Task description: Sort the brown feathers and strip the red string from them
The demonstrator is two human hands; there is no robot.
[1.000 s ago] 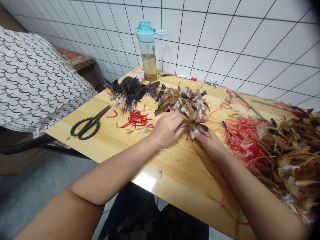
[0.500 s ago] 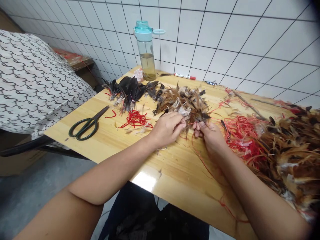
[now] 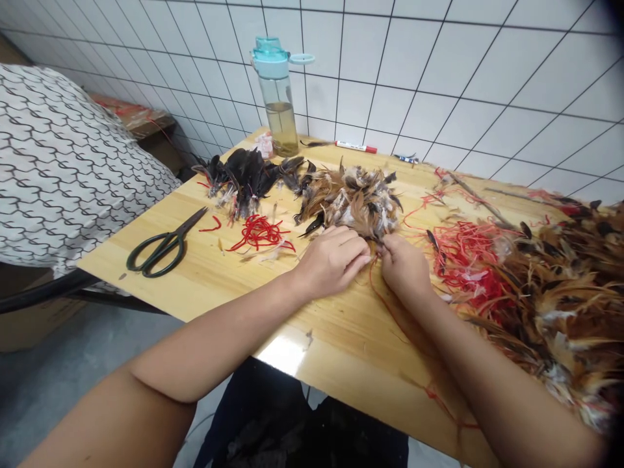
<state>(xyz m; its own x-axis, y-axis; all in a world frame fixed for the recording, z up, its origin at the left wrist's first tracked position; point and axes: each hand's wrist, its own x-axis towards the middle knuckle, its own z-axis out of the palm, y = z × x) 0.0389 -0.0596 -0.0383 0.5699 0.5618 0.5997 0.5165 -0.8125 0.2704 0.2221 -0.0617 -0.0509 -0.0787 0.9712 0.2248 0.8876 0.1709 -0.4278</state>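
My left hand [image 3: 336,261] is closed, thumb against fingertips, at the front edge of a pile of brown and grey feathers [image 3: 358,198]. Close beside it, my right hand [image 3: 405,263] is closed too, its fingers pinched around a thin red string [image 3: 383,298]. The string shows between the two hands and trails down across the table toward me. Feather ends at the pile's front reach the fingertips, and the fingers hide what exactly they grip there.
Scissors [image 3: 158,250] and cut red strings [image 3: 260,234] lie to the left, below black feathers [image 3: 251,175]. A water bottle [image 3: 279,104] and a red marker [image 3: 357,147] stand and lie near the tiled wall. Tangled red string [image 3: 468,260] and a large brown feather heap [image 3: 570,299] cover the right side.
My hands have come closer together and the left wrist has turned, so the red thread stretched between them shows less. The feathers above the right hand have shifted; the view has moved slightly.
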